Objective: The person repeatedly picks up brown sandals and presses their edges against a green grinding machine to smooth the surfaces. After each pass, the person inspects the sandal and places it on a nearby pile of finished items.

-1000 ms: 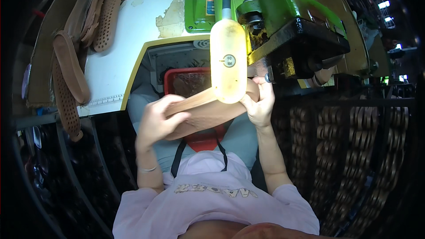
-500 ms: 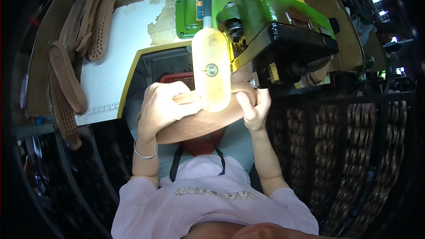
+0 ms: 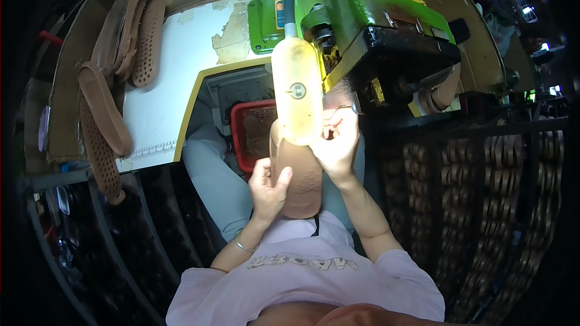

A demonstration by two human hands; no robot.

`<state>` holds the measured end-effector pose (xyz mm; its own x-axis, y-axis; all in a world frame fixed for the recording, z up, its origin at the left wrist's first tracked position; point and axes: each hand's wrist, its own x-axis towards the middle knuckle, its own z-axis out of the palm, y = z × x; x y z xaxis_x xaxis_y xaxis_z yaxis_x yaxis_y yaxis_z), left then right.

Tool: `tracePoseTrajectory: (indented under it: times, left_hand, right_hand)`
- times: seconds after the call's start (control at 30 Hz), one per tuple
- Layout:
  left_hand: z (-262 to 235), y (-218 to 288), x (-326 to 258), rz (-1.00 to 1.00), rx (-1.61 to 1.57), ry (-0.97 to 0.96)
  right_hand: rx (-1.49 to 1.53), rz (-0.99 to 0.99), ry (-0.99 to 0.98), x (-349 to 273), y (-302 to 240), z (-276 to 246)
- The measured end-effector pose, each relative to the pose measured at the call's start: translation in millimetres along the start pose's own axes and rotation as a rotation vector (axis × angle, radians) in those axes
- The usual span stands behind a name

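Observation:
A brown shoe sole [image 3: 302,184] is held lengthwise over my lap, its textured face up. My left hand [image 3: 269,192] grips its left edge, the thumb lying on top and the fingers underneath. At the sole's far right edge my right hand [image 3: 339,148] is closed, with fingers curled and pinched beside the lamp. A glowing oval lamp [image 3: 297,90] on a grey stem hangs above and hides the sole's far end. Close beyond my right hand stands the black-fronted head of a green machine [image 3: 362,0].
Several brown soles [image 3: 106,108] lie piled on the white tabletop [image 3: 187,42] at the left, one overhanging its edge. A red basket [image 3: 238,145] sits below the table's yellow-edged cutout. Cardboard [image 3: 66,115] walls the table's left side. Racks of soles [image 3: 459,187] fill the right.
The sole has turned from lying crosswise to pointing away from me. My left hand has moved nearer and to the right; the right hand has shifted slightly left. The red basket shows more.

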<state>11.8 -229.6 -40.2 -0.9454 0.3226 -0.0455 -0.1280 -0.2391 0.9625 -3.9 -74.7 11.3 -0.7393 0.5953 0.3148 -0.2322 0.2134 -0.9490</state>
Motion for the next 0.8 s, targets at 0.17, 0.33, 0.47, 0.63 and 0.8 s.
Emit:
tracePoseTrajectory:
  times: [0.17,0.33,0.47,0.63,0.8]
  left_hand:
    - [30.8,8.2,14.7,0.003,-0.112,-0.084]
    - [51.8,7.3,34.3,0.012,-0.045,-0.212]
    - [63.0,16.1,39.4,-0.044,-0.151,-0.153]
    - [55.5,12.6,17.8,-0.045,-0.291,0.011]
    - [51.9,10.9,13.8,0.02,-0.311,0.177]
  right_hand:
    - [-0.201,-0.059,0.013,-13.7,-1.9,-31.6]
    - [-0.155,-0.028,0.09,-8.0,2.0,-60.4]
    - [-0.302,0.021,0.055,-9.6,5.9,-66.8]
    - [-0.361,-0.014,-0.049,-7.6,-11.6,-45.6]
    - [-0.314,-0.199,-0.069,3.8,-9.0,-26.4]
